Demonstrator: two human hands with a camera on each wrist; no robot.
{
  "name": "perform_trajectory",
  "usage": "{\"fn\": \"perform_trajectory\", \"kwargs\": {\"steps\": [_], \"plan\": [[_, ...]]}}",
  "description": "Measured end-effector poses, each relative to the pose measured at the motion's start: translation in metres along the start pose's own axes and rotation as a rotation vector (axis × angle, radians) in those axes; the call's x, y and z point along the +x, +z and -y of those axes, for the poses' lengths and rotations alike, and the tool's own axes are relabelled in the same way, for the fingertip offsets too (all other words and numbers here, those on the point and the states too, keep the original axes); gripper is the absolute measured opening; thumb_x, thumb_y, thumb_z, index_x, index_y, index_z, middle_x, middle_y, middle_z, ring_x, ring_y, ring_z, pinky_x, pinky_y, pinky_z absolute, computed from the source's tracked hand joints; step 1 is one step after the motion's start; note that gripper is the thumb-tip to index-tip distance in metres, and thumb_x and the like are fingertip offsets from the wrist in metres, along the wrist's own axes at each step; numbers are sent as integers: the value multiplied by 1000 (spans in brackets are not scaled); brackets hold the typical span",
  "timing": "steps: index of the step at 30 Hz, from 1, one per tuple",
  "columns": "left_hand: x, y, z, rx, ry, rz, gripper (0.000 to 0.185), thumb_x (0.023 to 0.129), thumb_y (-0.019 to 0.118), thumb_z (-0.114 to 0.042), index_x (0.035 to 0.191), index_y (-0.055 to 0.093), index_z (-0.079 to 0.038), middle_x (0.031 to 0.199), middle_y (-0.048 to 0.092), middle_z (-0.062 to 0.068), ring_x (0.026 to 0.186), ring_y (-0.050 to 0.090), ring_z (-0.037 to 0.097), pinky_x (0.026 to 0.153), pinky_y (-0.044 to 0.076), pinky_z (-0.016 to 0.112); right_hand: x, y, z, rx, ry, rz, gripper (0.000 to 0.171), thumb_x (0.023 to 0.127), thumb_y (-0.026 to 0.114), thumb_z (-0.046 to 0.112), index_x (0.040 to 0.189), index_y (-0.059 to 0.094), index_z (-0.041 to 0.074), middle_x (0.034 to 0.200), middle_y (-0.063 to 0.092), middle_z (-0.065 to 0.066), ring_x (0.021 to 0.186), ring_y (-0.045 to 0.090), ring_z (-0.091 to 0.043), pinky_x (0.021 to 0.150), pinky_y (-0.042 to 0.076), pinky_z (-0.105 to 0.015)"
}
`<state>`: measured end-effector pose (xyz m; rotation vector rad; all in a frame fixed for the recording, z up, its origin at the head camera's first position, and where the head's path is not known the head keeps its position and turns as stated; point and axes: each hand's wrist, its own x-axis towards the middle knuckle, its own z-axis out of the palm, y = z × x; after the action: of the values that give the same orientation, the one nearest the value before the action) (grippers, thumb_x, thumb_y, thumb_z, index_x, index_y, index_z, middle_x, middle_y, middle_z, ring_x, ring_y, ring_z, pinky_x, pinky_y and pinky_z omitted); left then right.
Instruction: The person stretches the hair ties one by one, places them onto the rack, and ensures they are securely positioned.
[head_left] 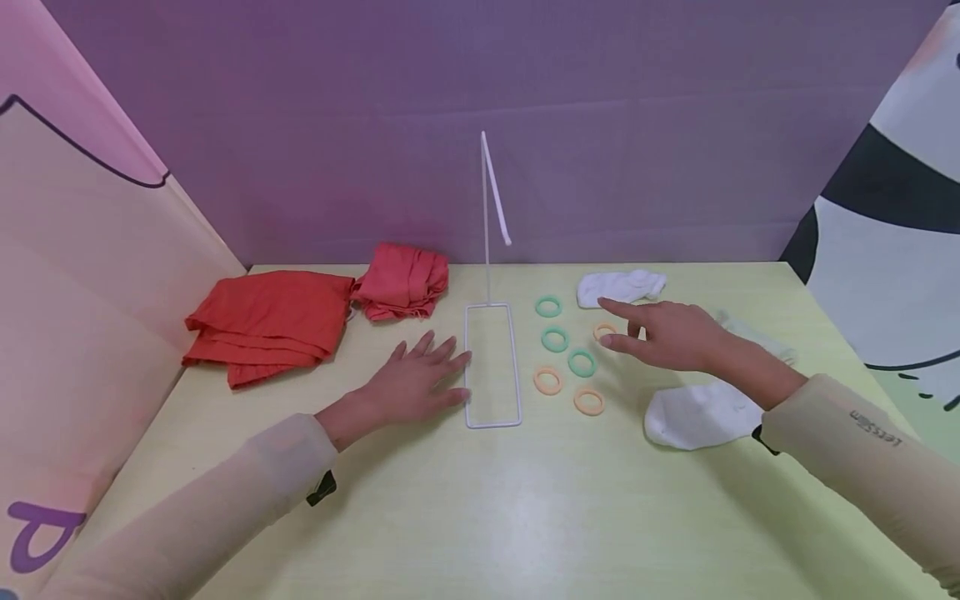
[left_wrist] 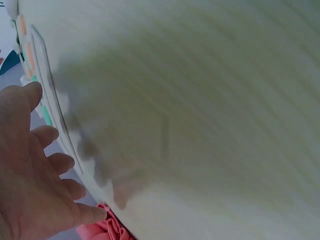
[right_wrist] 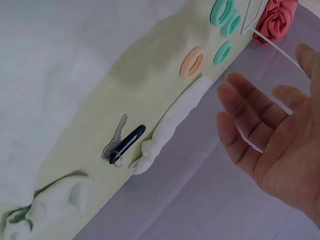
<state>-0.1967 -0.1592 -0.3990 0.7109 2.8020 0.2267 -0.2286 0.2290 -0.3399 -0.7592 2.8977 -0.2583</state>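
My left hand (head_left: 412, 379) has its fingers spread beside the base of a white wire stand (head_left: 492, 427). Its fingertips are at the base's left bar; whether they touch it I cannot tell. My right hand (head_left: 671, 335) hovers over the right side of the table, index finger pointing left and thumb apart, holding nothing. Partly behind that hand lies an orange ring (head_left: 597, 328). Two more orange rings, one of them nearest the front (head_left: 588, 402), and three green rings, such as the middle one (head_left: 555, 339), lie between the stand and this hand.
Folded red cloth (head_left: 273, 321) and a smaller red bundle (head_left: 405, 282) lie at the back left. White socks lie at the right, one at the back (head_left: 622, 287), another nearer (head_left: 697, 417). Keys with a black fob (right_wrist: 131, 142) show in the right wrist view. A purple backdrop (head_left: 360, 150) stands behind.
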Motion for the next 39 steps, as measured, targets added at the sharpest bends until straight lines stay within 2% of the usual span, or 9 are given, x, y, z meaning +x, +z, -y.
{"fn": "perform_trajectory", "kwargs": {"steps": [4, 8, 12, 14, 16, 18, 22, 28, 39], "plan": [[1, 4, -3, 17, -21, 1, 69, 98, 45, -64, 157, 33, -30, 168, 21, 6, 156, 6, 42, 119, 12, 71, 20, 2, 2, 34, -16, -9, 64, 98, 53, 57, 152, 45, 23, 86, 69, 9, 61, 54, -8, 56, 41, -30], [1, 6, -5, 26, -35, -1, 69, 97, 46, -65, 157, 33, -32, 168, 21, 5, 156, 6, 42, 119, 12, 71, 41, 7, 2, 64, -16, -20, 59, 98, 56, 52, 148, 52, 21, 82, 70, 7, 62, 56, -9, 55, 40, -30], [0, 6, -5, 18, -35, -12, 70, 97, 48, -64, 157, 33, -32, 168, 21, 4, 156, 6, 42, 119, 12, 71, 64, 13, 6, 64, 18, 1, 58, 98, 57, 50, 147, 53, 21, 72, 67, 6, 65, 58, -12, 51, 38, -30], [0, 8, -4, 17, -34, -7, 71, 97, 47, -65, 158, 31, -32, 169, 19, 3, 156, 5, 40, 120, 11, 70, 76, 16, 9, 52, 60, 30, 59, 98, 55, 52, 148, 51, 23, 68, 65, 1, 67, 59, -17, 49, 36, -31], [1, 9, -3, 14, -23, -1, 72, 97, 47, -65, 158, 30, -31, 169, 17, 2, 157, 4, 39, 120, 9, 70, 87, 20, 13, 30, 102, 47, 60, 97, 55, 55, 149, 50, 26, 78, 70, -5, 75, 64, -22, 50, 38, -32], [1, 11, -2, 15, -14, 7, 73, 97, 45, -65, 159, 27, -31, 170, 15, 1, 157, 3, 38, 121, 8, 69, 95, 23, 15, 21, 151, 67, 62, 96, 54, 57, 151, 47, 28, 102, 74, -11, 87, 67, -29, 53, 42, -35], [2, 12, -1, 15, 1, 18, 74, 98, 44, -66, 160, 24, -31, 170, 13, -1, 157, 2, 37, 121, 6, 68, 106, 28, 18, 23, 215, 98, 65, 95, 55, 58, 152, 45, 30, 146, 56, -16, 118, 60, -37, 69, 49, -44], [2, 14, 0, 16, 1, 31, 75, 98, 42, -66, 161, 21, -31, 170, 12, -2, 157, 2, 38, 121, 6, 69, 117, 31, 21, 35, 268, 126, 69, 94, 55, 58, 154, 42, 28, 152, 48, -17, 129, 54, -38, 84, 49, -53], [-1, 12, 1, -15, -12, 50, 75, 97, 42, -67, 161, 19, -33, 171, 8, -4, 157, 1, 38, 120, 5, 71, 127, 34, 24, 77, 324, 156, 71, 92, 57, 58, 153, 43, 24, 151, 49, -18, 131, 51, -37, 90, 47, -52]]}}
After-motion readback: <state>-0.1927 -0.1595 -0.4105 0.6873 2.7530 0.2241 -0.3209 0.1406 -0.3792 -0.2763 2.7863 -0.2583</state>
